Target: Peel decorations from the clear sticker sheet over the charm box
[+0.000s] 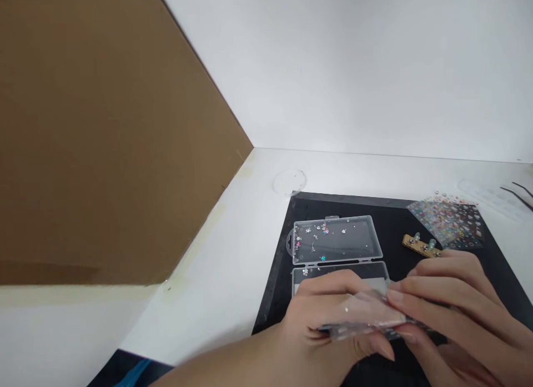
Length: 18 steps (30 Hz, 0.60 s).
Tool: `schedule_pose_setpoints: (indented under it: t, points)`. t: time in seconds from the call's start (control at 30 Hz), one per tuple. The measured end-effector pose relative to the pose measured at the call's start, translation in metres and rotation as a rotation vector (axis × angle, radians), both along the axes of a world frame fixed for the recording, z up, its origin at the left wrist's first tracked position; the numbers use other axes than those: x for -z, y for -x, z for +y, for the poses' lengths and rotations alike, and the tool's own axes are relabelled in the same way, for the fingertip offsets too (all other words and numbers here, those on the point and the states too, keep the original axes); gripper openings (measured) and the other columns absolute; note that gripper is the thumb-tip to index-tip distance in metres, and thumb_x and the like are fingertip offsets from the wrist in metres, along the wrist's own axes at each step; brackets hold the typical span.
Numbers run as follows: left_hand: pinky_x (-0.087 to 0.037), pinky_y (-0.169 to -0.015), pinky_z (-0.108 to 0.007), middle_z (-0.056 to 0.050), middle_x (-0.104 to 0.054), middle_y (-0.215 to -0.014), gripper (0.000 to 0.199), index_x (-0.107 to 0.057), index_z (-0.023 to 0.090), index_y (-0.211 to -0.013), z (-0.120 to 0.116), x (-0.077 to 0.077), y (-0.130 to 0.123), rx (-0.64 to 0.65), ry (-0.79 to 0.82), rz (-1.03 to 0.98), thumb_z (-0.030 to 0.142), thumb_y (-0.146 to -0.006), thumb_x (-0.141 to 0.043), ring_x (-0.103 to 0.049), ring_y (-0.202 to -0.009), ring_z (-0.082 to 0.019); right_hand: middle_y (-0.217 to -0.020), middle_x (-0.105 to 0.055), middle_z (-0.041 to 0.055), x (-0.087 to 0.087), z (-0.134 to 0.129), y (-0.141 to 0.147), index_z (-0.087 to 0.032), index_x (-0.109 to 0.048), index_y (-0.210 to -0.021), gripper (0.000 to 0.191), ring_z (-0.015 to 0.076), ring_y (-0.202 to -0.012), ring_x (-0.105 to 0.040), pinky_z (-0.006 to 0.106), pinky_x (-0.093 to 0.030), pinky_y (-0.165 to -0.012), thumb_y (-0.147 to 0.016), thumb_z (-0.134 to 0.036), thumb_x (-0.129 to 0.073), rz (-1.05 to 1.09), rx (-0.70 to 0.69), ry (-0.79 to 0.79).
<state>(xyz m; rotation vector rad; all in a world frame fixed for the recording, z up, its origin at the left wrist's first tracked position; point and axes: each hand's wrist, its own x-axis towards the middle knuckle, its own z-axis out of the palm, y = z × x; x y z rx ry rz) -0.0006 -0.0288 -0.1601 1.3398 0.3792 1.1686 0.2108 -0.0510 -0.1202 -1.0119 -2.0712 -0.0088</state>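
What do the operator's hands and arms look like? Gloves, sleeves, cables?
Left hand and right hand: both bare, no gloves. Left forearm is uncovered as far as it shows, no sleeve, watch or cable. Right forearm is mostly cut off by the frame, so any sleeve there can't be judged.

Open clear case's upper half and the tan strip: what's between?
Head view: only bare black mat between the case's upper half and the strip.

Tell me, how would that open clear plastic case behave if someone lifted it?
The clear case looks light for its size, being thin, see-through plastic. It might flap midway, as its halves appear hinged together. The tiny gems look loose inside, so tilting would probably slide them about.
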Motion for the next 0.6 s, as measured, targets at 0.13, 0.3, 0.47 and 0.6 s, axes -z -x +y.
schedule_pose_setpoints:
  t: [0.13,0.3,0.47,0.6]
  points:
    - [-0.066,-0.091,-0.024,-0.005,-0.082,-0.11,0.056,-0.079,0.041,-0.132,0.002,-0.003,0.003,-0.039,-0.094,0.092,0.005,-0.09,-0.091,-0.079,-0.096,-0.016,-0.085,-0.085,-0.0058,-0.001,-0.003,-0.004,-0.031,-0.076,-0.112,0.025,0.0186,-0.074,-0.075,0.044,-0.052,-0.084,-0.097,-0.013,-0.069,-0.09,0.025,-0.034]
    - [-0.065,-0.084,-0.024,-0.008,-0.083,-0.104,0.045,-0.082,0.035,-0.127,0.004,-0.009,0.002,-0.1,-0.153,0.118,0.007,-0.092,-0.089,-0.079,-0.09,-0.017,-0.086,-0.085,-0.0057,0.0,-0.002,-0.001,-0.028,-0.078,-0.11,0.025,0.0171,-0.074,-0.074,0.044,-0.047,-0.089,-0.096,-0.01,-0.068,-0.107,0.039,-0.084]
    - [-0.066,-0.082,-0.019,-0.009,-0.082,-0.097,0.035,-0.084,0.02,-0.12,0.005,-0.01,-0.003,-0.204,-0.217,0.143,-0.002,-0.094,-0.08,-0.079,-0.083,-0.014,-0.089,-0.085,-0.0036,0.002,0.007,0.004,-0.023,-0.077,-0.106,0.019,0.0156,-0.08,-0.074,0.04,-0.046,-0.086,-0.094,-0.01,-0.072,-0.077,0.052,-0.111]
    - [-0.065,-0.085,-0.014,-0.011,-0.081,-0.099,0.02,-0.08,0.012,-0.117,0.003,0.003,-0.008,-0.279,-0.298,0.12,0.003,-0.101,-0.074,-0.078,-0.086,-0.012,-0.094,-0.085,-0.0011,0.004,0.008,0.004,-0.022,-0.074,-0.112,0.015,0.0159,-0.085,-0.074,0.039,-0.047,-0.086,-0.1,-0.013,-0.069,-0.098,0.036,-0.064]
